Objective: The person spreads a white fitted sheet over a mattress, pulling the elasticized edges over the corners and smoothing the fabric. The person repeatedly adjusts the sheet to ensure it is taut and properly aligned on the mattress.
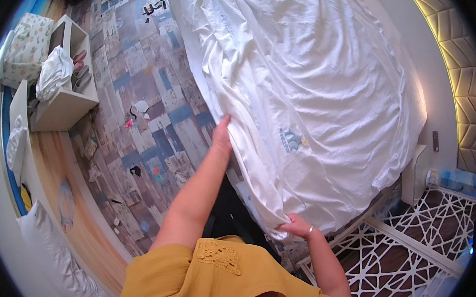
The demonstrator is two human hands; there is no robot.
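A rumpled white bedsheet (320,76) covers the bed in front of me, with folds running along its length. My left hand (222,136) grips the sheet's left edge, its thumb on top and its fingers mostly hidden by the cloth. At the near corner, my right hand (296,226) has a gathered bunch of the same sheet between thumb and fingers. A blue-grey printed motif (291,140) shows on the cloth between my hands. Part of the cloth hangs over the bed's side.
Paper and plastic scraps (140,106) litter the patchwork-patterned floor (134,79). A white shelf unit (64,109) holding shoes (82,78) stands at left, a patterned storage bag (28,49) on top. White pillows (63,260) lie far left. A white lattice panel (394,257) borders the bed's near right.
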